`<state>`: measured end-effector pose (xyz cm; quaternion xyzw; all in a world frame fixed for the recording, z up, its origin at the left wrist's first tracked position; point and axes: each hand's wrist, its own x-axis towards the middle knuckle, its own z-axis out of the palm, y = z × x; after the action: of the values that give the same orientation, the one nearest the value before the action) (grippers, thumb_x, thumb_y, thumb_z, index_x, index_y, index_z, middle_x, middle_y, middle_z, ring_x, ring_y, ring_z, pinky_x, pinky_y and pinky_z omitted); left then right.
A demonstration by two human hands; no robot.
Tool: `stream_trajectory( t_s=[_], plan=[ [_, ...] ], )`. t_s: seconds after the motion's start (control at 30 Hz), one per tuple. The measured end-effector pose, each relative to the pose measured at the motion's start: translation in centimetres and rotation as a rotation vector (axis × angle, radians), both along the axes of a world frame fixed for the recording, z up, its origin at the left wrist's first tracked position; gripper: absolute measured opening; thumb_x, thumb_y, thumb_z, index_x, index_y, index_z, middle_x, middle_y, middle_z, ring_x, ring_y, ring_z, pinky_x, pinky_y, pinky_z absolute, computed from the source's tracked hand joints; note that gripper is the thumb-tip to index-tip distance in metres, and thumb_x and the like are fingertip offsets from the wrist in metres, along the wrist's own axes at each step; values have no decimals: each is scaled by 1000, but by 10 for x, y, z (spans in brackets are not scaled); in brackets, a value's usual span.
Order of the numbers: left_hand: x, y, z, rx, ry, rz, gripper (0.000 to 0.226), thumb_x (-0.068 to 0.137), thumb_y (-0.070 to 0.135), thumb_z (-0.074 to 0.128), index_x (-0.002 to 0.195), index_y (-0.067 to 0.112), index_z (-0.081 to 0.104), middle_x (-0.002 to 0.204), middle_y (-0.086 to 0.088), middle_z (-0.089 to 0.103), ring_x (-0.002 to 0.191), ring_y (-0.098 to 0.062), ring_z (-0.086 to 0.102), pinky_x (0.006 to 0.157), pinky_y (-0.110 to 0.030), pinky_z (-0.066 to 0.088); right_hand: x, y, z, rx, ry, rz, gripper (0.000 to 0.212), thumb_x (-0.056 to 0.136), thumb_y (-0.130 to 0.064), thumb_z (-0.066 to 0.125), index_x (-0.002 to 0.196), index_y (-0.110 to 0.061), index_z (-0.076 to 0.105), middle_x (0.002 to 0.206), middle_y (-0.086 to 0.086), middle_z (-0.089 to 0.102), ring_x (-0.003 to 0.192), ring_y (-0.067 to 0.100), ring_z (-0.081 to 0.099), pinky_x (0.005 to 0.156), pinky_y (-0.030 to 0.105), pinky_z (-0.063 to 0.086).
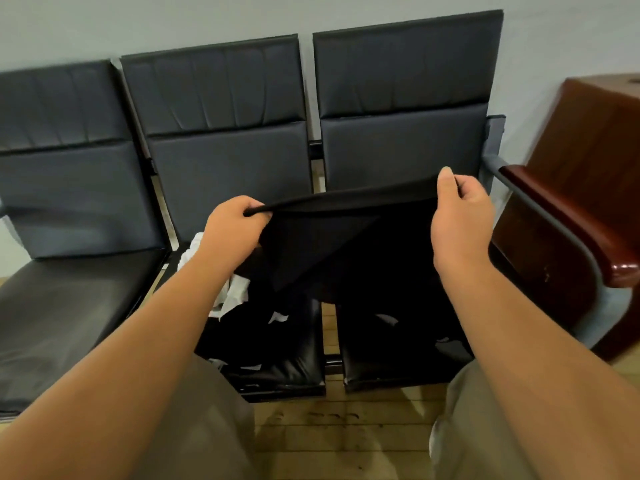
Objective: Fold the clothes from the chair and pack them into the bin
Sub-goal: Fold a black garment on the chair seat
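A black garment hangs stretched between my two hands above the seats. My left hand grips its upper left edge, fingers curled round the rolled hem. My right hand pinches the upper right corner, thumb up. Below it, on the middle chair seat, lies a pile of more clothes: a white piece and dark pieces. The garment's lower part drapes over the right chair seat. No bin is in view.
Three dark padded chairs joined in a row stand against a pale wall; the left seat holds nothing. A wooden armrest and a reddish-brown wooden cabinet are at the right. Wooden floor lies between my knees.
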<state>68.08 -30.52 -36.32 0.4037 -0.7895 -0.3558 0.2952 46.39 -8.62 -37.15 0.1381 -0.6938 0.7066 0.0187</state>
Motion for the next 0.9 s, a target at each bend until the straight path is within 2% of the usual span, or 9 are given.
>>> stream_trajectory(
  t_s=[0.17,0.33,0.4,0.47,0.57,0.63,0.7,0.8,0.9],
  plan=[
    [-24,28,22,347,386,-124,13,94,20,68,97,23,80,101,-5,79,106,-30,75,99,-54,60,-9,7,-14,434,98,97,37,108,-43,53,90,-15,66,83,-2,64,81,14,61,63,26,38],
    [-48,50,43,194,343,-130,14,90,36,69,97,28,77,96,3,80,100,-23,76,98,-54,60,-8,8,-19,614,148,208,43,96,-64,53,104,-27,73,110,0,68,98,18,63,85,36,49],
    [-56,61,48,151,273,-204,14,92,35,69,96,26,79,92,3,80,93,-21,77,93,-51,62,-1,6,-21,656,239,273,64,83,-81,52,124,-37,71,129,0,59,117,19,60,107,42,49],
    [-66,72,49,75,154,-291,18,91,36,71,93,20,79,87,0,80,88,-24,78,87,-51,63,11,7,-20,550,310,491,71,86,-77,62,144,-36,60,137,-6,55,129,11,56,115,39,46],
    [-79,84,46,50,-28,-358,33,83,42,74,90,11,75,87,-14,76,76,-28,75,75,-50,62,28,9,-13,350,99,811,50,95,-51,76,141,-41,58,124,-20,70,113,-4,67,99,31,56],
    [-85,88,43,117,-40,-374,38,80,41,76,94,6,74,92,-21,73,72,-27,71,69,-45,61,25,8,-15,333,77,760,28,99,-42,73,126,-42,66,112,-19,75,102,0,72,92,35,59],
    [-87,87,38,195,0,-394,38,82,41,79,98,7,75,96,-21,74,84,-33,77,79,-49,64,16,9,-15,318,75,631,11,103,-37,66,111,-38,74,102,-13,77,96,7,73,89,38,59],
    [-87,82,31,291,43,-434,26,89,36,79,100,13,78,101,-15,79,96,-33,78,94,-53,62,6,16,-10,347,49,523,22,106,-44,58,103,-33,78,93,-11,77,91,11,72,79,33,54],
    [-89,82,23,331,90,-475,16,97,31,73,100,16,77,100,-10,79,91,-26,77,89,-46,62,1,21,-9,368,33,582,23,104,-47,62,101,-30,77,92,-6,78,91,16,75,80,37,56]
  ],
)
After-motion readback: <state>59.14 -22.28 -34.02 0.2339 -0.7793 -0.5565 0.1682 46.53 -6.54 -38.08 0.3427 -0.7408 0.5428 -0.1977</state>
